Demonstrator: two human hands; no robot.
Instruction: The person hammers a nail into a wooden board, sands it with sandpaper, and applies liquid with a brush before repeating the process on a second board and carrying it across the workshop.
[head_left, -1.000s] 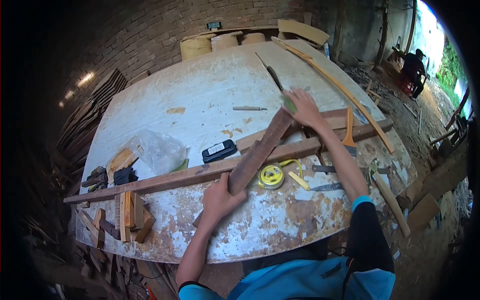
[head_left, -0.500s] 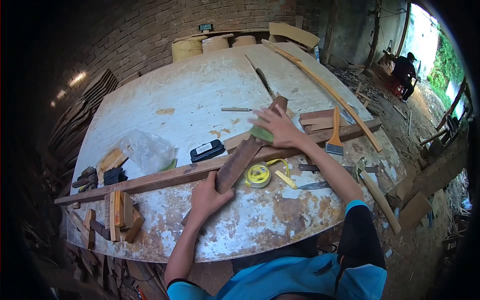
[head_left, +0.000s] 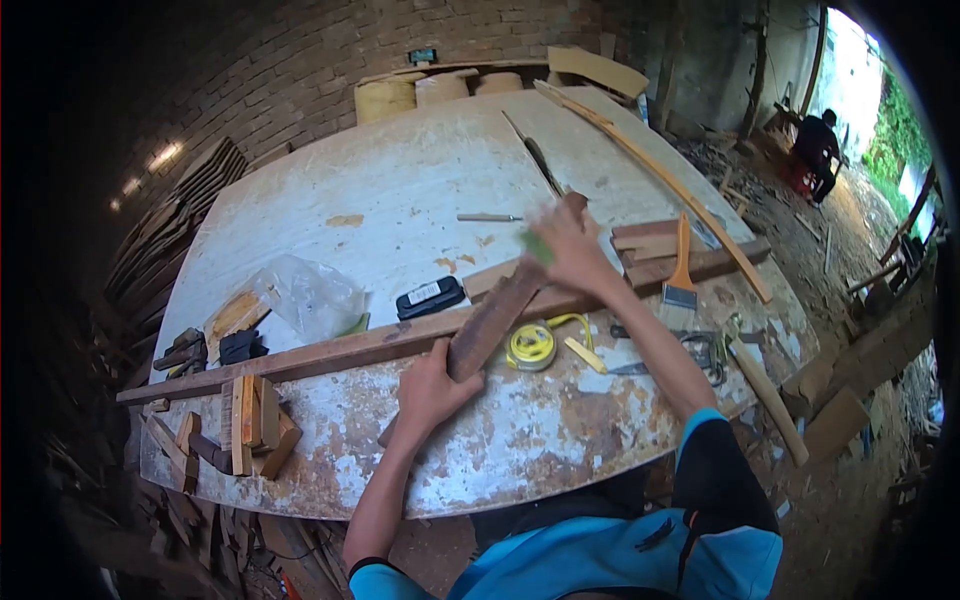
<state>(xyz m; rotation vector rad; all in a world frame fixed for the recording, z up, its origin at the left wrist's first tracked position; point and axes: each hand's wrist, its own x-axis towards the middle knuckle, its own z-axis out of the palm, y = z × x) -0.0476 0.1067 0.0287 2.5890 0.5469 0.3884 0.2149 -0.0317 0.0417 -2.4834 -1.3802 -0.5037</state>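
Note:
A dark brown wooden board [head_left: 497, 318] lies slanted across a long wooden beam [head_left: 330, 352] on the worktable. My left hand [head_left: 437, 388] is wrapped round the board's near end, thumb on the right side. Toward the far end, my right hand [head_left: 575, 255] presses a green piece of sandpaper [head_left: 538, 247] on the board's upper face. Motion blurs its fingers, and the hand covers part of the board. A yellow tape measure [head_left: 531, 346] sits right of the board, with some of its tape out.
Around the beam are a black case [head_left: 430, 297], a clear plastic bag [head_left: 315, 300], a paintbrush [head_left: 681, 270] and a hammer [head_left: 768, 400]. Wood blocks [head_left: 255, 425] stand at the near left. A handsaw [head_left: 537, 158] lies farther back. Another person [head_left: 818, 155] sits at the far right.
My right hand has slid a little farther along the board with the sandpaper, and its fingers look less spread. My left hand keeps its grip. The whole view has shifted slightly.

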